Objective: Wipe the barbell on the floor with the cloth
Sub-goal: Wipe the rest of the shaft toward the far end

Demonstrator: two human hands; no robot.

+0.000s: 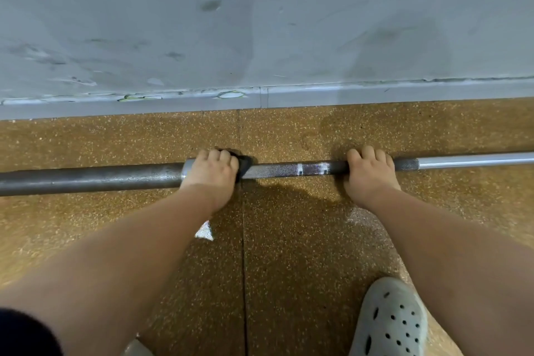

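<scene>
— What are the hands doing?
— The left hand [212,170] is curled round a dark cloth [245,166], wrapping it over the barbell [277,170] by the collar. The right hand [371,172] grips the bare rough part nearby.
— And the barbell?
— Flat on the speckled brown floor [289,254], along the grey wall [260,23]. A grey clog [390,321] stands behind.

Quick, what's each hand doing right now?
Left hand: holds the dark cloth on the barbell.
Right hand: grips the bare barbell.
</scene>
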